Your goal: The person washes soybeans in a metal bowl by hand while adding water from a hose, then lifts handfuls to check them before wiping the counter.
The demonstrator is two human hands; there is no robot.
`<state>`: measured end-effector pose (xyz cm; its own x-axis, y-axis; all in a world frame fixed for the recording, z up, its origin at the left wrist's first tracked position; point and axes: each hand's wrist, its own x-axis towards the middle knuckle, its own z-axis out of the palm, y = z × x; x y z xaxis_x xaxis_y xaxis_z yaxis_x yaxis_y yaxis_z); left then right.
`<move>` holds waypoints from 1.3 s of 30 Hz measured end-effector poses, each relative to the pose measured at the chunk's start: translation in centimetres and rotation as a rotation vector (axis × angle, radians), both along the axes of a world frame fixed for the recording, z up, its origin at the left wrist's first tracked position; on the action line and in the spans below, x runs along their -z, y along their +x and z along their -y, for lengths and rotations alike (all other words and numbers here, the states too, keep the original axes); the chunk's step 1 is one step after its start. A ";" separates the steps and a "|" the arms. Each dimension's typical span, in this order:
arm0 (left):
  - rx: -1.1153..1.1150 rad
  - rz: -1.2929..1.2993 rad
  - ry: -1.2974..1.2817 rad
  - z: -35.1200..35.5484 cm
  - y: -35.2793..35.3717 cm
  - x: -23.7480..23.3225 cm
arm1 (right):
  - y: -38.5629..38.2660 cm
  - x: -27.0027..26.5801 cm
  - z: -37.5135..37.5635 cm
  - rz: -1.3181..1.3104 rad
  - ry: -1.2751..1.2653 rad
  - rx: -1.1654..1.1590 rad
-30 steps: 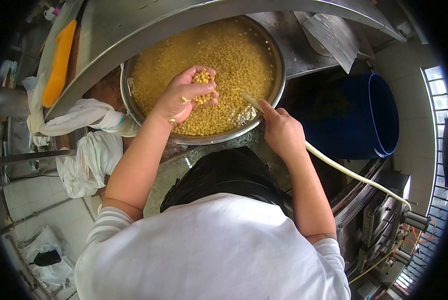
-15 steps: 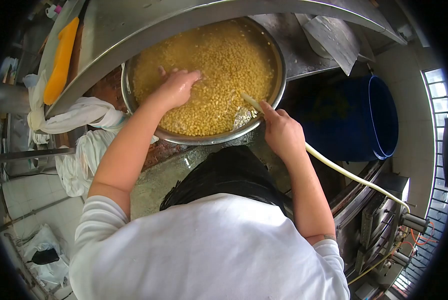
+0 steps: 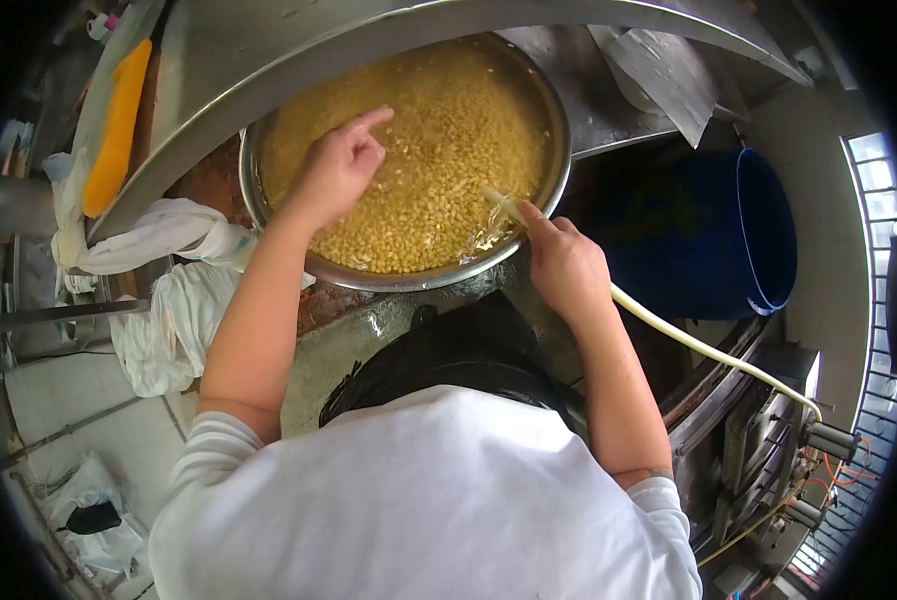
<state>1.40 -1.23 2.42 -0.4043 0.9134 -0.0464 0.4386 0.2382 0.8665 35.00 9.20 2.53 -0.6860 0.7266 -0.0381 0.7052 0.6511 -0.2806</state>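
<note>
Over the basin (image 3: 559, 150), left hand (image 3: 337, 168) hovers; right hand (image 3: 566, 265) grips hose (image 3: 709, 350).

Left hand (image 3: 337, 165) over soaking beans (image 3: 439, 120); right hand (image 3: 566, 265) grips hose (image 3: 709, 350)

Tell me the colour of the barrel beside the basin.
The barrel is blue; head view.

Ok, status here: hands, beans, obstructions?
Left hand over soaking beans, index finger out. Right hand grips hose at basin rim. Steel cover overhangs far side.
</note>
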 end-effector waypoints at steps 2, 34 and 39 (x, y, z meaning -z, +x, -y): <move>0.092 -0.278 -0.013 0.5 1.2 0.2 | -0.1 -0.4 0.1 -0.009 -0.006 -0.007; 0.123 0.206 -0.270 0.4 -3.4 1.5 | 0.0 0.2 -0.1 -0.015 -0.010 -0.004; 0.109 0.199 -0.371 -0.5 -4.8 3.5 | -0.1 0.2 -0.2 -0.025 0.000 -0.021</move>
